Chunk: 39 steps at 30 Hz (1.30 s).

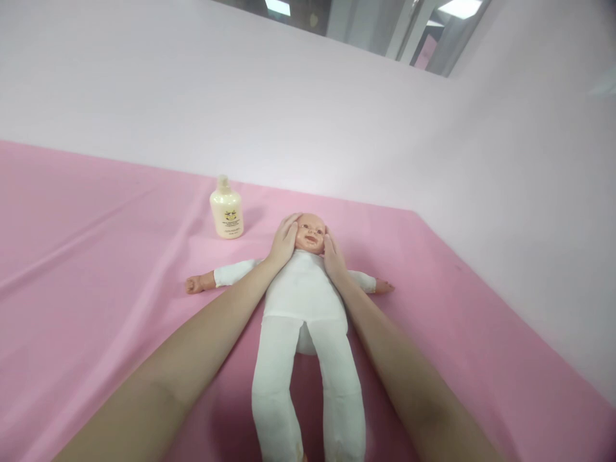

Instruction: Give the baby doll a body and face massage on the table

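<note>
A baby doll (304,289) with a white cloth body lies on its back, arms spread out and head away from me. Against the left side of its head rests my left hand (285,240), fingers stretched out flat along the cheek and temple. My right hand (333,255) lies flat on the opposite cheek, its fingers straight and partly hidden beside the head. The doll's head is between my two palms, and neither hand is closed around it. Both forearms run along the sides of the doll's body.
A pale yellow lotion bottle (227,212) stands upright beyond the doll's outstretched arm on the left. Pink cloth (120,256) with creases covers the table. White walls (308,128) rise behind and to the right, with a window (366,29) at the top.
</note>
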{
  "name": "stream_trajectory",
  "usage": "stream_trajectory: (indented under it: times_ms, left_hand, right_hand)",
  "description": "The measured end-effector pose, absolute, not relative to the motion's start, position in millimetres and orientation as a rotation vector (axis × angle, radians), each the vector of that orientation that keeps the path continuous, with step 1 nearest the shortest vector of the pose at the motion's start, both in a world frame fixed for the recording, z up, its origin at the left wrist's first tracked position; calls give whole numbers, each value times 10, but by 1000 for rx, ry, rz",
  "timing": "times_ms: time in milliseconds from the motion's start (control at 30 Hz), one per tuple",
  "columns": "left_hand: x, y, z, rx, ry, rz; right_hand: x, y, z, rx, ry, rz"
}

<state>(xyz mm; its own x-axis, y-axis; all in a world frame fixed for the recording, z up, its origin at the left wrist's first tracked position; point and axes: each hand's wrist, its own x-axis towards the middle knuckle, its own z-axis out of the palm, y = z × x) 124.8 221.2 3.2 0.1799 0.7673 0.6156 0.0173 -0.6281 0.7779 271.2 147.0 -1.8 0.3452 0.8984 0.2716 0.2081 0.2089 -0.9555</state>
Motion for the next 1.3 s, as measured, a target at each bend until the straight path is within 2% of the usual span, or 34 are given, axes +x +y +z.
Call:
stream_trajectory:
  times_ms: [1300]
  left_hand:
    - [1260, 2222, 30, 1819, 746, 1496]
  right_hand:
    - [2715, 1453, -7, -1304, -1146, 676]
